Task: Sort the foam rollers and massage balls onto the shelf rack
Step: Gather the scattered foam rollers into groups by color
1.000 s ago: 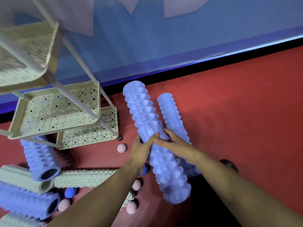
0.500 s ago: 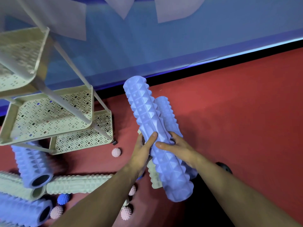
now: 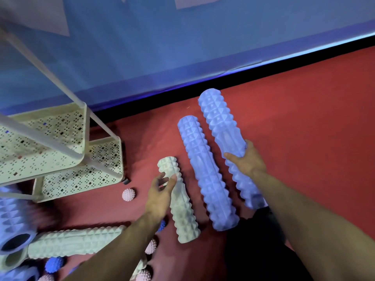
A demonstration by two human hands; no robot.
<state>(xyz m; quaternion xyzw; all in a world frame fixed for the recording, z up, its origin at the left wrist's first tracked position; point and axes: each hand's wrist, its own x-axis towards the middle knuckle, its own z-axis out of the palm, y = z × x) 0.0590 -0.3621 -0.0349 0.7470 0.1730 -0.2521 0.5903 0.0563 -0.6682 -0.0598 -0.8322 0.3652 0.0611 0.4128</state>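
Nearest to the camera, at 7 o'clock, a pale green roller (image 3: 77, 243) lies flat on the red floor (image 3: 304, 122), and the left forearm passes over its right end. Around it are small spiky balls: a blue ball (image 3: 54, 264) at the bottom edge and a pink ball (image 3: 151, 246) just beside the forearm. At 8 o'clock a blue hollow roller (image 3: 14, 224) is blurred.

Near the centre, the left hand (image 3: 160, 194) hovers over the upper part of a short pale green roller (image 3: 179, 199). Its fingers are loosely curved and spread. I cannot tell if they touch the foam, and they hold nothing. This roller runs from 12 to 5 o'clock of the hand. A pink spiky ball (image 3: 128, 194) lies apart at 9 o'clock of the hand.

At 3 o'clock of the green one, a long blue roller (image 3: 207, 171) lies on the floor, free of both hands. Further right, the right hand (image 3: 245, 160) grips a second blue roller (image 3: 229, 142) around its middle, thumb on the near side, fingers wrapped behind. The roller extends past the hand toward 11 o'clock and toward 5 o'clock.

At 10 o'clock stands the shelf rack (image 3: 60, 159) with perforated trays, against the blue wall (image 3: 182, 57).
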